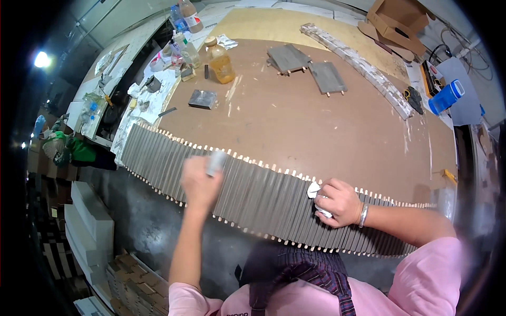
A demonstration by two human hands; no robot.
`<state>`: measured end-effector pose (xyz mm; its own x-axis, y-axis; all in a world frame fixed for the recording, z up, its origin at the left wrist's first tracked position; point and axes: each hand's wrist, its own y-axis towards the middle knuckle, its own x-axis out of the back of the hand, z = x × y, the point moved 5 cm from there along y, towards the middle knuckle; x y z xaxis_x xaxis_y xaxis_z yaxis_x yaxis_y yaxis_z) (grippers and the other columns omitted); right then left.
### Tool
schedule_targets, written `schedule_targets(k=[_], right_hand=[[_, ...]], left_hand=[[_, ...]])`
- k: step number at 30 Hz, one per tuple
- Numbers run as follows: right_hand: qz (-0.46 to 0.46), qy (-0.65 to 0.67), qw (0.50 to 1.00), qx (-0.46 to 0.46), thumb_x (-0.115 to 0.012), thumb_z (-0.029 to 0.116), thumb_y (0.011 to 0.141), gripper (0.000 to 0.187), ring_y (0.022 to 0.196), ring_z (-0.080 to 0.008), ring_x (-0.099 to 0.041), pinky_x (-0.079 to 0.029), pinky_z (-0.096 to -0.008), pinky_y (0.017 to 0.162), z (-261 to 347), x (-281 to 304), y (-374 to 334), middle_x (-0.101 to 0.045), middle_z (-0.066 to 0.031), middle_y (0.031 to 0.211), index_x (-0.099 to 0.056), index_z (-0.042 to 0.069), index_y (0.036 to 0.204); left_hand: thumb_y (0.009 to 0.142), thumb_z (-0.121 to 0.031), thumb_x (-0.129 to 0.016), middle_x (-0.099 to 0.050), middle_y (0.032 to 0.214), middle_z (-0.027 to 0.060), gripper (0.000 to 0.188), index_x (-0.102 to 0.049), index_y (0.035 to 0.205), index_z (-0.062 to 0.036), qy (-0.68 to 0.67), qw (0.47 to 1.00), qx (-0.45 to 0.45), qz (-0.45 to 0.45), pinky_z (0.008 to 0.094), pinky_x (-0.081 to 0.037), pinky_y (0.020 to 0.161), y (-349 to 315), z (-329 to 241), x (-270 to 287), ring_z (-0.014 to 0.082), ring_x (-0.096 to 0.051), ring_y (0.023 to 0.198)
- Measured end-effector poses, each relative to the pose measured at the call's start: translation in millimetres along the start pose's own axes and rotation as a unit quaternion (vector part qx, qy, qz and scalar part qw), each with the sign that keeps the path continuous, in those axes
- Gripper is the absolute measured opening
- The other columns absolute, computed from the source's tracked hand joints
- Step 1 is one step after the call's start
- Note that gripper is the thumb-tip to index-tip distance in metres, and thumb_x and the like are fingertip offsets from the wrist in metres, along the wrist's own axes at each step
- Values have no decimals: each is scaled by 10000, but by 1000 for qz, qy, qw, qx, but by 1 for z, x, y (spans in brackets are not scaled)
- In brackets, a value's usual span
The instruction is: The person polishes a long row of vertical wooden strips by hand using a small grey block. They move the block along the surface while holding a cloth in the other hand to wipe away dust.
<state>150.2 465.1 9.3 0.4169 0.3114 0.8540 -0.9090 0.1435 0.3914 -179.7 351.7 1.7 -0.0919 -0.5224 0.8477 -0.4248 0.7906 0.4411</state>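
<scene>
A long row of thin grey slats (258, 197) runs side by side along the near edge of the brown table (274, 126). Pale peg ends stick out at both ends of the slats. Over the left part of the row, my left hand (199, 181) is closed on a small light-grey block (215, 163), blurred by motion. Farther right, my right hand (341, 204) grips a crumpled white tissue (313, 189) and rests on the slats. Its fingers are curled, and part of the tissue is hidden under them.
Grey pegged panels (328, 78) lie toward the back, beside a long white-smeared bar (363, 68). A jar of amber liquid (220, 63) and a dark block (203, 99) stand at the left. A blue bottle (446, 97) and cardboard box (398, 23) are at the right.
</scene>
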Motion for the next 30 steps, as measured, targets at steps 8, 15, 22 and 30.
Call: schedule_targets(k=[8,15,22,30], right_hand=[[15,-1,1000,-13,-768,266,733,282,861,-299,-608,-524,-405,707,-1,-3,-3,-588,-92,875,-651,85,916],[35,-7,999,-18,-780,261,716,294,872,-291,-610,-531,-400,699,-1,-3,-1,-594,-80,888,-657,93,923],[38,-23,999,-28,-777,253,704,291,891,-291,-615,-534,-400,696,-1,-2,0,-603,-73,911,-662,99,922],[48,-34,997,-43,-766,237,688,287,901,-300,-614,-536,-402,704,1,-4,0,-610,-78,930,-665,95,915]], left_hand=[[709,-228,-780,-629,977,127,328,-651,965,-70,-3,994,-76,78,470,-515,816,-7,-28,-8,342,-607,965],[815,-187,-755,-654,1002,137,219,-687,969,-46,83,979,186,-20,487,-502,832,26,122,33,357,-615,983],[811,-236,-751,-649,941,119,212,-681,908,-61,42,992,114,34,476,-501,787,34,122,20,338,-608,931],[753,-164,-809,-599,913,68,248,-659,934,-85,-36,999,-2,29,454,-476,777,15,52,22,314,-566,901]])
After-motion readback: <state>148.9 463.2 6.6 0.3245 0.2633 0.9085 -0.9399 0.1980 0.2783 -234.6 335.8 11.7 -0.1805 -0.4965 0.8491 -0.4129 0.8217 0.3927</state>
